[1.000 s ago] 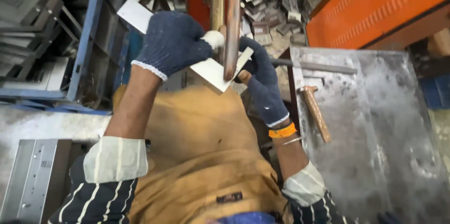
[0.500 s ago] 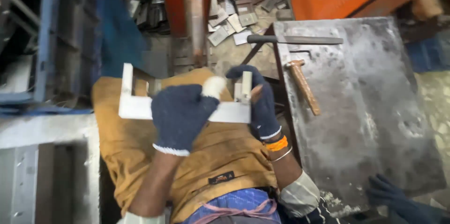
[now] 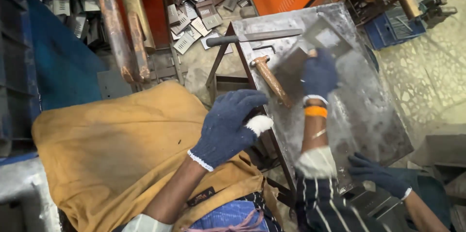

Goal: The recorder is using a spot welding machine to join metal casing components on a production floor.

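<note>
Bracket (image 3: 315,42), a blurred grey metal piece, had left the lap, where both hands gripped it half a second before, and was over the steel bench (image 3: 383,115) in the head view. Right hand (image 3: 319,74) had its fingers closed on it beside the hammer (image 3: 272,80). Left hand (image 3: 228,127) hung half-curled, empty, above the yellow apron (image 3: 116,154).

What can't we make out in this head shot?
- Metal piece in the right hand: motion-blurred, so its shape and the grip are unclear.
- Left hand: seen from the back, so what it holds, if anything, is hidden.
- Another person's gloved hand at the metal table corner: the arm is cut off by the frame edge.
- Hammer: the head is barely visible.
</note>
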